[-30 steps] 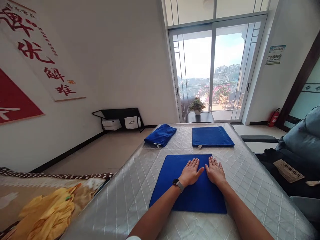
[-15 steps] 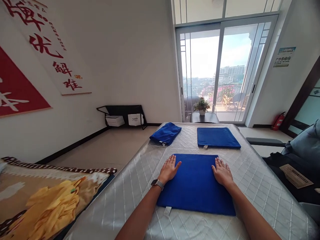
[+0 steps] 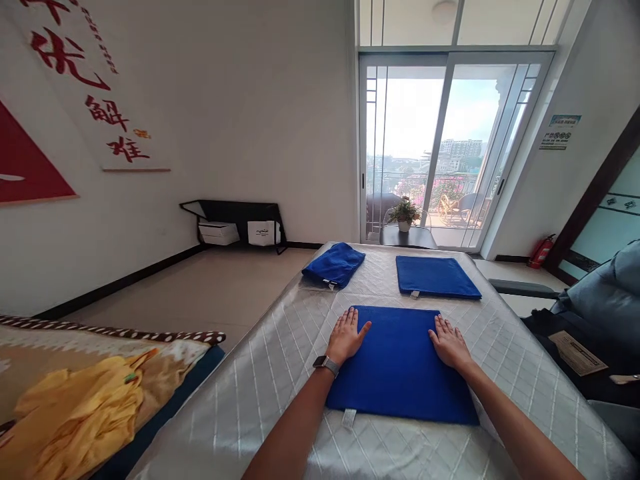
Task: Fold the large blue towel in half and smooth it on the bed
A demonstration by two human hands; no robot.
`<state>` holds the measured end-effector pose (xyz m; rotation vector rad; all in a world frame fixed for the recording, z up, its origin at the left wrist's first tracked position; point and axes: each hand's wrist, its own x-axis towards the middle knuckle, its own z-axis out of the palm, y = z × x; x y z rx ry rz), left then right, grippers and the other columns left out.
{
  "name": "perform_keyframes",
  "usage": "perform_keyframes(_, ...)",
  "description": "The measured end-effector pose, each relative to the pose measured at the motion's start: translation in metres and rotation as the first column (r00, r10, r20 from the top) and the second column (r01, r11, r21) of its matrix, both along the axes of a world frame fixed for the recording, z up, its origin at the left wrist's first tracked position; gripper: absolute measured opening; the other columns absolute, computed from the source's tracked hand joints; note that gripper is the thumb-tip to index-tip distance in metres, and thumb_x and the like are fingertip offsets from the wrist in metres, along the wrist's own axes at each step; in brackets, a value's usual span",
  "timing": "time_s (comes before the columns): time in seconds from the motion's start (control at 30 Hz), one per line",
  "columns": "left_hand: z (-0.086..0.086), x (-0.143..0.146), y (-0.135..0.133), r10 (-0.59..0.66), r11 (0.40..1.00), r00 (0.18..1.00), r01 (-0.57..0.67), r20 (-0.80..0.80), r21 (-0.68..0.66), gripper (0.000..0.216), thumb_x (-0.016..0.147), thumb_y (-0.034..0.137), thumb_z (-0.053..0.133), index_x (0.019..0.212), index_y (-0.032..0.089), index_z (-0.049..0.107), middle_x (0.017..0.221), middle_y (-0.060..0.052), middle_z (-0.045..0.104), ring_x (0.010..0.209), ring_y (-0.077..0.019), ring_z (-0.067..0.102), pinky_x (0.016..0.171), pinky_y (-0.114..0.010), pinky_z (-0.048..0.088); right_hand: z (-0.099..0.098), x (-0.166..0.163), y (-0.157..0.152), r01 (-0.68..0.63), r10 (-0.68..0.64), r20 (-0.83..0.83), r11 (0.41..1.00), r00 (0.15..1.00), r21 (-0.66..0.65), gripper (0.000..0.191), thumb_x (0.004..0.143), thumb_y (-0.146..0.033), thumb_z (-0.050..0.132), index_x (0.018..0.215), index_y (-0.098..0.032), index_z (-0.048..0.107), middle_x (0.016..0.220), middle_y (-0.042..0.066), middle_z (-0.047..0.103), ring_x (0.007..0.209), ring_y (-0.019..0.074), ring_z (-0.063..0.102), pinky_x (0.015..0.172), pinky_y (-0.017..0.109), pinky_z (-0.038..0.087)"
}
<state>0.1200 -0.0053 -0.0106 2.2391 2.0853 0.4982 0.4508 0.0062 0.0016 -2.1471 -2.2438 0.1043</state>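
Observation:
A blue rectangular cloth [image 3: 400, 367] lies flat on the silver quilted table cover [image 3: 250, 380], its white tag [image 3: 349, 419] sticking out at the near edge. My left hand [image 3: 346, 335], with a watch [image 3: 326, 364] on its wrist, rests flat on the cloth's left edge near the far corner. On the opposite edge lies my right hand [image 3: 451, 341], also flat, fingers extended. Beyond them, a second blue cloth [image 3: 437, 277] is laid out neatly at the right. A third blue cloth [image 3: 335, 265], crumpled or loosely folded, sits at the far left.
To the left, a yellow garment [image 3: 85, 413] lies on a patterned blanket [image 3: 175, 350]. A dark seat holding a brown card [image 3: 577, 352] stands at the right. Past the table are a potted plant [image 3: 405, 213] and sliding glass doors; a fire extinguisher [image 3: 541, 252] stands by the wall.
The camera view has turned and tilted slightly. Both hands remain flat on the near cloth's edges, and the cloths keep their arrangement.

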Motion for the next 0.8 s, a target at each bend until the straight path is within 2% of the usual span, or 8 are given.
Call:
perform_keyframes(0.17,0.002,0.0,0.0,-0.001,1.0,1.0,0.001,0.003,0.001,0.092,0.094,0.073,0.008,0.153,0.006,0.032,0.159,-0.017,0.03,0.149,-0.0292,0.022,0.121,-0.046,0.021,0.003,0.003,-0.018,0.011,-0.011,-0.009,1.0,1.0,0.02,0.064,0.101,-0.042,0.015,0.158,-0.013,0.013,0.165,0.003,0.012,0.151,0.019,0.008,0.121,0.042,0.009)
perform_keyframes(0.37,-0.002,0.0,0.002,0.0,1.0,1.0,0.0,-0.016,0.004,0.092,0.095,0.073,0.008,0.152,0.005,0.033,0.159,-0.018,0.03,0.148,-0.0295,0.024,0.12,-0.046,0.021,-0.006,0.001,-0.045,0.025,-0.025,-0.008,1.0,1.0,-0.009,0.068,0.1,-0.049,0.016,0.158,-0.014,0.013,0.165,0.003,0.011,0.151,0.0198,0.009,0.121,0.042,0.009)
perform_keyframes(0.6,-0.007,-0.002,0.003,-0.008,0.999,0.999,0.009,-0.045,0.033,0.087,0.096,0.07,0.01,0.154,0.008,0.03,0.158,-0.017,0.032,0.148,-0.0289,0.025,0.12,-0.045,0.022,-0.006,-0.002,-0.051,0.013,-0.013,-0.029,1.0,0.999,0.0,0.068,0.1,-0.047,0.017,0.158,-0.012,0.012,0.165,0.005,0.01,0.152,0.0214,0.009,0.122,0.044,0.006)
perform_keyframes(0.7,-0.003,-0.002,0.003,0.012,0.999,0.999,-0.01,-0.05,0.03,0.085,0.098,0.067,0.009,0.154,0.006,0.029,0.159,-0.019,0.029,0.147,-0.0294,0.027,0.119,-0.044,0.025,-0.005,-0.002,-0.052,0.018,-0.017,-0.04,1.0,0.999,0.003,0.068,0.1,-0.046,0.018,0.158,-0.012,0.011,0.165,0.005,0.01,0.152,0.0215,0.008,0.122,0.045,0.005)
perform_keyframes(0.8,0.01,0.006,-0.002,0.029,0.996,0.997,-0.024,-0.065,0.09,0.08,0.099,0.064,0.012,0.152,0.007,0.032,0.159,-0.019,0.031,0.146,-0.0301,0.029,0.118,-0.045,0.026,-0.005,-0.002,-0.053,0.02,-0.02,-0.051,1.0,0.998,0.0,0.068,0.1,-0.046,0.018,0.158,-0.012,0.013,0.165,0.004,0.01,0.152,0.0217,0.009,0.122,0.045,0.003)
